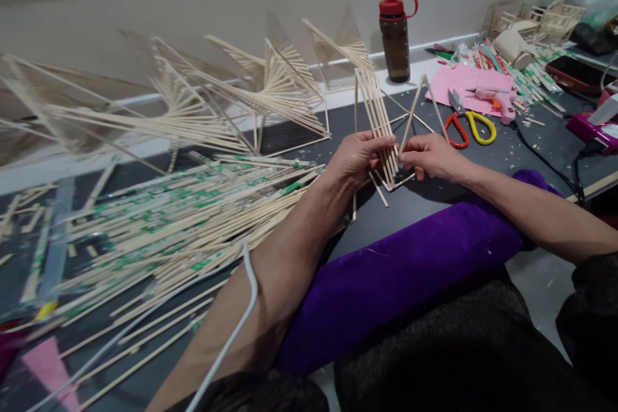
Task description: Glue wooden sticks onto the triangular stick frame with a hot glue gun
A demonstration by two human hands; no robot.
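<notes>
A small frame of thin wooden sticks (pixel 374 103), with several slats fanned side by side, stands tilted on the dark table. My left hand (pixel 356 156) is closed around the left side of its slats, thumb on top. My right hand (pixel 431 156) pinches the frame's right edge, close to my left fingertips. Two sticks meeting in a peak (pixel 416 103) rise just behind my right hand. Larger twisted stick frames (pixel 284 100) stand along the wall behind my left hand. Whether a separate stick is between my right fingers is hidden.
Bundled sticks (pixel 193 219) cover the table at left. Scissors (pixel 470 121) and a pink glue gun (pixel 499 102) lie at right, beside a pink sheet (pixel 447 82). A red-lidded bottle (pixel 396 45) stands at the back. A purple cushion (pixel 410 251) lies along the front edge; a pale cable (pixel 250 277) crosses my left forearm.
</notes>
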